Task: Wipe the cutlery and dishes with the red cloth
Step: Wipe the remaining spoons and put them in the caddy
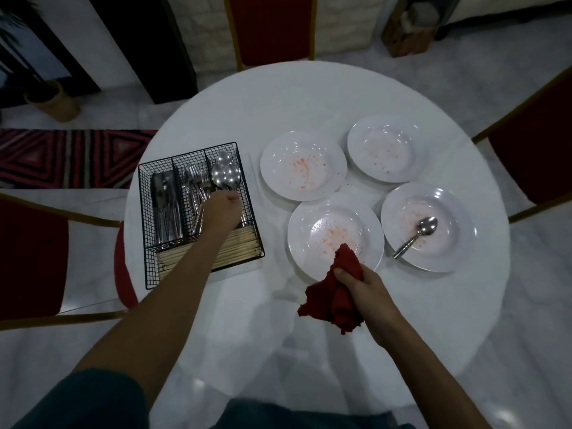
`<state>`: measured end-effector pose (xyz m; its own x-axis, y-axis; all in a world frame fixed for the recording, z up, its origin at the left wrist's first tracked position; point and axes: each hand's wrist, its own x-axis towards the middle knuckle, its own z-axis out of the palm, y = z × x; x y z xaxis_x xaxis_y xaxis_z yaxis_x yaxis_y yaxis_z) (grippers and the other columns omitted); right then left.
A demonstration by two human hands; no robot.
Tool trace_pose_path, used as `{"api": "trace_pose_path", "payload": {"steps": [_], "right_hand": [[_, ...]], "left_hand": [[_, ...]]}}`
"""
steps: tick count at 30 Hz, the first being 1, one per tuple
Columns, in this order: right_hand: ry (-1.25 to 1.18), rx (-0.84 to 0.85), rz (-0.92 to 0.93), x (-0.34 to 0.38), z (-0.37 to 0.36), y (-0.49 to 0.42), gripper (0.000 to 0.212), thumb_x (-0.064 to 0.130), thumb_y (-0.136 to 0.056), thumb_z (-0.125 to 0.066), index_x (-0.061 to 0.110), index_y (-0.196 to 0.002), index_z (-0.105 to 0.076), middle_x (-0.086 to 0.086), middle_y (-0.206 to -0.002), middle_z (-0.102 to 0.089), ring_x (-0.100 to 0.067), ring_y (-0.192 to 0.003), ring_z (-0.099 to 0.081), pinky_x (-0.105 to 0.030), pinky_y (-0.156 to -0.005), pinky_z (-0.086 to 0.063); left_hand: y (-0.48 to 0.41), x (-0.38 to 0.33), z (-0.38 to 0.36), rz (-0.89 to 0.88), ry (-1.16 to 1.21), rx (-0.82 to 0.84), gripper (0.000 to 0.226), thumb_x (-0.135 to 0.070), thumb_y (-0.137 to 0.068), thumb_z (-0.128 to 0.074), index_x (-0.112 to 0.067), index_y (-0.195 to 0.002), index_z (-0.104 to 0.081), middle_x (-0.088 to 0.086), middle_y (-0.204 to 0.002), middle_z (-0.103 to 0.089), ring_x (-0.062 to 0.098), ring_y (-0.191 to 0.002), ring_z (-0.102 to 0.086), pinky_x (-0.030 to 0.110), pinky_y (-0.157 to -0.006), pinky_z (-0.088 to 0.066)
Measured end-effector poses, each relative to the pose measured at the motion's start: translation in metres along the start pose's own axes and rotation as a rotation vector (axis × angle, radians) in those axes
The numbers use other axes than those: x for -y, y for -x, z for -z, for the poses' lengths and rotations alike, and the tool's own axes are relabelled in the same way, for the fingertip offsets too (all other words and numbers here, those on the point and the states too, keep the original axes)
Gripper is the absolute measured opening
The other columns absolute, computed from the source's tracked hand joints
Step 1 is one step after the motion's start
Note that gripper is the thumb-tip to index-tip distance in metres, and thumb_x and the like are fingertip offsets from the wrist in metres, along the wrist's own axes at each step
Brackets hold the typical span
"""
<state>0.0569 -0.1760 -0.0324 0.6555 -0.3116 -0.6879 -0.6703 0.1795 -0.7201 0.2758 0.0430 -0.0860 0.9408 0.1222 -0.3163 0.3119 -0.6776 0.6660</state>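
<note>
My right hand (360, 284) grips the crumpled red cloth (332, 297) at the near rim of a white plate (312, 258) with red stains. My left hand (221, 210) reaches into the spoon section of a black wire cutlery basket (148, 230), fingers curled down over the spoon handles; whether it holds one is hidden. Two spoon bowls (227, 176) show beyond its fingers. Three more stained white plates lie around: far left (272, 162), far right (359, 144), and right (458, 258), the last with a spoon (416, 236) in it.
The basket also holds knives (164, 205), forks (192, 190) and wooden chopsticks (238, 249). All stand on a round white table (309, 97). Red chairs with gold frames stand at the far side (272, 29), right (532, 150) and left (31, 261).
</note>
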Motion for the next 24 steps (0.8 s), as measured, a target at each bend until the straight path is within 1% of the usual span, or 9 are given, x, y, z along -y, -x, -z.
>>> {"api": "trace_pose_path", "payload": {"steps": [2,4,6,8,11,15,20,22,24], "right_hand": [[-0.012,0.007,0.001,0.001,0.004,-0.003,0.015,0.022,-0.098,-0.066,0.013,-0.11,-0.069,-0.008,-0.101,-0.076,-0.023,-0.091,-0.074,-0.028,-0.067,-0.058],[-0.021,0.013,0.001,0.003,0.007,-0.007,0.016,0.024,-0.098,-0.066,0.015,-0.111,-0.068,-0.007,-0.102,-0.076,-0.023,-0.093,-0.074,-0.033,-0.075,-0.06],[-0.036,0.006,0.003,0.005,0.013,-0.012,0.017,0.028,-0.098,-0.065,0.018,-0.112,-0.069,-0.006,-0.105,-0.076,-0.024,-0.096,-0.073,-0.04,-0.087,-0.06],[-0.067,-0.007,0.015,0.007,0.022,-0.015,0.018,0.034,-0.1,-0.062,0.022,-0.112,-0.07,-0.004,-0.107,-0.077,-0.023,-0.099,-0.073,-0.043,-0.093,-0.058],[-0.153,-0.014,0.004,0.012,0.039,-0.016,0.016,0.038,-0.103,-0.056,0.028,-0.107,-0.068,-0.004,-0.107,-0.076,-0.026,-0.099,-0.073,-0.047,-0.091,-0.059],[-0.167,0.019,-0.02,0.015,0.081,-0.018,0.019,0.037,-0.104,-0.054,0.027,-0.114,-0.065,-0.007,-0.11,-0.075,-0.03,-0.101,-0.073,-0.056,-0.091,-0.059],[-0.119,0.029,-0.057,0.01,0.149,-0.017,0.022,0.022,-0.103,-0.053,0.009,-0.114,-0.069,-0.014,-0.098,-0.078,-0.037,-0.093,-0.075,-0.064,-0.089,-0.057],[-0.139,0.009,-0.093,0.005,0.175,-0.018,0.024,0.018,-0.103,-0.052,0.003,-0.113,-0.068,-0.016,-0.093,-0.079,-0.037,-0.086,-0.076,-0.061,-0.082,-0.06],[-0.175,-0.015,-0.121,0.001,0.198,-0.019,0.024,0.016,-0.103,-0.051,0.0,-0.11,-0.068,-0.014,-0.082,-0.078,-0.032,-0.073,-0.076,-0.048,-0.064,-0.062]], "left_hand": [[0.024,-0.011,-0.008,-0.061,0.032,0.012,0.027,-0.007,-0.091,-0.062,-0.009,-0.114,-0.076,0.009,-0.111,-0.076,0.024,-0.103,-0.07,0.035,-0.097,-0.055],[0.047,-0.018,-0.021,-0.085,0.118,0.077,0.025,-0.009,-0.091,-0.066,-0.01,-0.114,-0.076,0.008,-0.107,-0.076,0.022,-0.098,-0.072,0.038,-0.094,-0.057],[0.07,-0.027,-0.035,-0.083,0.188,0.148,0.021,-0.01,-0.09,-0.07,-0.012,-0.11,-0.076,0.007,-0.101,-0.077,0.021,-0.088,-0.074,0.037,-0.087,-0.06],[0.093,-0.036,-0.05,-0.073,0.231,0.219,0.017,-0.01,-0.089,-0.072,-0.016,-0.104,-0.077,0.005,-0.095,-0.078,0.016,-0.077,-0.074,0.029,-0.076,-0.058],[0.126,-0.054,-0.071,-0.088,0.231,0.31,0.016,-0.012,-0.089,-0.073,-0.021,-0.1,-0.078,-0.006,-0.085,-0.077,0.006,-0.068,-0.072,0.014,-0.065,-0.051],[0.158,-0.08,-0.105,-0.088,0.198,0.355,0.015,-0.015,-0.089,-0.071,-0.024,-0.1,-0.077,-0.012,-0.082,-0.075,-0.002,-0.066,-0.07,0.008,-0.064,-0.048],[0.187,-0.116,-0.158,-0.111,0.07,0.443,0.02,-0.016,-0.09,-0.069,-0.02,-0.108,-0.077,-0.007,-0.092,-0.077,0.005,-0.072,-0.074,0.016,-0.071,-0.054],[0.192,-0.126,-0.183,-0.115,-0.011,0.428,0.022,-0.017,-0.09,-0.065,-0.019,-0.109,-0.076,-0.004,-0.098,-0.077,0.012,-0.081,-0.075,0.029,-0.082,-0.059],[0.195,-0.135,-0.208,-0.12,-0.142,0.395,0.024,-0.021,-0.092,-0.06,-0.018,-0.113,-0.07,0.002,-0.11,-0.073,0.022,-0.096,-0.07,0.037,-0.088,-0.057]]}}
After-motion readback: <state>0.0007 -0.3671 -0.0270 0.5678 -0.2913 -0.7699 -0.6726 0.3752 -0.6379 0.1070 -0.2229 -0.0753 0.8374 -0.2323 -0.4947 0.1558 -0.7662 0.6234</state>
